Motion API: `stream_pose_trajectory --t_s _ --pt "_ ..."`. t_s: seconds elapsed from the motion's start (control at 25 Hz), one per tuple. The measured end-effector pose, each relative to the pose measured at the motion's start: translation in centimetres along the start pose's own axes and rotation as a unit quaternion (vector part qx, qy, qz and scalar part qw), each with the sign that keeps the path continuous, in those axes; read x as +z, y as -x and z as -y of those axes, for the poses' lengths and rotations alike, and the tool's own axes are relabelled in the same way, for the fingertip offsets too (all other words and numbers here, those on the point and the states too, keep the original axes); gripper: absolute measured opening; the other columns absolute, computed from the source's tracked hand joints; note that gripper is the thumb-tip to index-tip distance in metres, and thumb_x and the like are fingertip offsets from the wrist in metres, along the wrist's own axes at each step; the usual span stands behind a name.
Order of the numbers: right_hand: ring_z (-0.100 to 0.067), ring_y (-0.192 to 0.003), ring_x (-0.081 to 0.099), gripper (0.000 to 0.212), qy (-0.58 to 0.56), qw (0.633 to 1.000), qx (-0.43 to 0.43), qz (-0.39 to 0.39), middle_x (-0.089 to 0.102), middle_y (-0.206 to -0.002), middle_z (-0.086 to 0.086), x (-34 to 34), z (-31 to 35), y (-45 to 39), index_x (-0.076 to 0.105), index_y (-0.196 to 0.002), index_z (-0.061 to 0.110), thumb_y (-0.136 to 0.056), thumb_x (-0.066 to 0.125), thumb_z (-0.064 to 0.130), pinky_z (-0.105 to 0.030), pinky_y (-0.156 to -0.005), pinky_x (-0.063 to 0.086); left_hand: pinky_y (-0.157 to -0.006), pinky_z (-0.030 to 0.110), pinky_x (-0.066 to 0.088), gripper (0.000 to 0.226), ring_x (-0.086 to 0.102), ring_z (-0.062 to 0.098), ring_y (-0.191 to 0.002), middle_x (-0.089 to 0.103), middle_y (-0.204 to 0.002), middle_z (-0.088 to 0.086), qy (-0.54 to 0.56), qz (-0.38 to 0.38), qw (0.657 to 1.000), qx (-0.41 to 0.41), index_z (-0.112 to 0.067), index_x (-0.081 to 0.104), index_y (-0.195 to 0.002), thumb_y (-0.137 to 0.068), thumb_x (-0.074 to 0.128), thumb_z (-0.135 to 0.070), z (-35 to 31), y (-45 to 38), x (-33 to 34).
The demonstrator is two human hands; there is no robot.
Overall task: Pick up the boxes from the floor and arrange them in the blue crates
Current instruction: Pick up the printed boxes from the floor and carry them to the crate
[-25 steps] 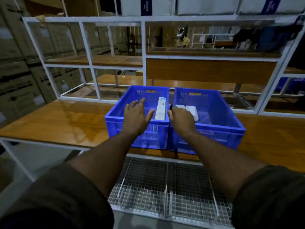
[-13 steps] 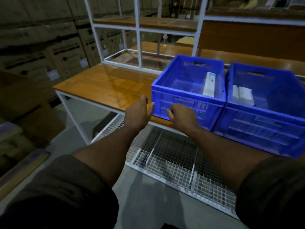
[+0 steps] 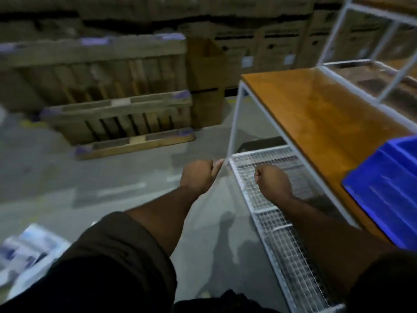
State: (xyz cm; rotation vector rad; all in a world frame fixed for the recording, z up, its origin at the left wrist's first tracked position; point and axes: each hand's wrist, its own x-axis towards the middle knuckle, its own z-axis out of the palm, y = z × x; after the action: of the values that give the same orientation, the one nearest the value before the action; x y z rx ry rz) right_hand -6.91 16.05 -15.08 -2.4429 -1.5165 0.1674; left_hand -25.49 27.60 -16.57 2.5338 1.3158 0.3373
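Boxes (image 3: 29,251), white with blue print and blurred by camera motion, lie in a loose pile on the grey concrete floor (image 3: 126,184), well to the left of the wooden worktop (image 3: 316,114) and apart from it. Their exact number cannot be told.

Blue plastic crate (image 3: 388,190): one corner and part of a ribbed side wall show at the right edge of the view; the crate stands on the near end of the worktop. Its contents are not visible.

The worktop is a glossy orange-brown wooden board carried by a white metal tube frame (image 3: 234,123). A white wire-mesh shelf (image 3: 279,213) runs below the worktop, along its front edge.

Left hand (image 3: 198,177): held in the air over the floor, just left of the worktop's front corner leg. The fingers are curled inward into a loose fist and grip nothing. Right hand (image 3: 273,181): held in the air over the wire-mesh shelf, in front of the worktop. The fingers are also curled into a loose fist and grip nothing. Both forearms are bare, with dark sleeves (image 3: 108,263) pushed up toward the elbows.

Wooden pallets (image 3: 117,114) stand on edge on the floor, left of and beyond the worktop. Brown cardboard cartons (image 3: 266,48) are stacked as a wall behind the worktop and the pallets.
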Motion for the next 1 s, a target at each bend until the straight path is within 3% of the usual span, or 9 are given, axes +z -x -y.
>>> stream_pose_trajectory --t_s 0.12,0.36,0.6,0.84,1.0 --pt "-0.028 -0.083 0.063 0.022 -0.023 0.993 -0.109 0.029 0.065 -0.093 -0.008 3.0 3.8 -1.7 0.066 -0.088 0.012 -0.096 0.046 0.013 -0.026 -0.066 0.035 -0.06 0.032 0.038 0.054 0.062 0.029 -0.074 0.059 -0.081 0.008 -0.023 -0.045 0.993 -0.102 -0.014 0.06 -0.074 -0.106 0.034 -0.048 4.3 4.0 -0.3" --pt "-0.027 -0.08 0.058 0.017 -0.075 0.956 -0.257 0.121 0.062 -0.092 -0.005 8.3 12.5 -0.1 0.06 -0.089 0.017 -0.095 0.045 0.021 -0.034 -0.066 0.045 -0.072 0.036 0.041 0.033 0.061 0.029 -0.096 0.055 -0.114 0.009 -0.013 -0.088 0.948 -0.306 -0.009 0.065 -0.1 -0.103 0.048 -0.037 10.7 14.2 -0.1" --pt "-0.022 -0.077 0.058 0.016 -0.045 0.913 -0.37 0.164 0.063 -0.095 -0.001 13.0 21.2 1.7 0.064 -0.098 0.019 -0.096 0.049 0.025 -0.03 -0.063 0.039 -0.082 0.038 0.049 0.03 0.067 0.031 -0.101 0.07 -0.108 0.007 0.029 -0.139 0.88 -0.453 -0.017 0.056 -0.117 -0.102 0.048 -0.042 16.3 21.7 -1.3" --pt "-0.021 -0.078 0.061 0.016 -0.019 0.883 -0.42 0.206 0.065 -0.098 -0.003 16.9 30.0 3.2 0.063 -0.103 0.02 -0.096 0.05 0.027 -0.033 -0.067 0.05 -0.084 0.038 0.051 0.034 0.067 0.032 -0.103 0.071 -0.11 0.01 0.032 -0.126 0.85 -0.51 -0.016 0.055 -0.121 -0.103 0.044 -0.043 24.0 26.4 -2.6" --pt "-0.025 -0.085 0.062 0.019 -0.015 0.88 -0.423 0.214 0.064 -0.104 -0.005 19.0 36.1 3.9 0.063 -0.108 0.018 -0.096 0.05 0.026 -0.031 -0.069 0.046 -0.088 0.04 0.051 0.036 0.066 0.032 -0.107 0.071 -0.114 0.01 0.043 -0.136 0.841 -0.522 -0.015 0.054 -0.123 -0.102 0.046 -0.042 29.5 27.8 -4.1"
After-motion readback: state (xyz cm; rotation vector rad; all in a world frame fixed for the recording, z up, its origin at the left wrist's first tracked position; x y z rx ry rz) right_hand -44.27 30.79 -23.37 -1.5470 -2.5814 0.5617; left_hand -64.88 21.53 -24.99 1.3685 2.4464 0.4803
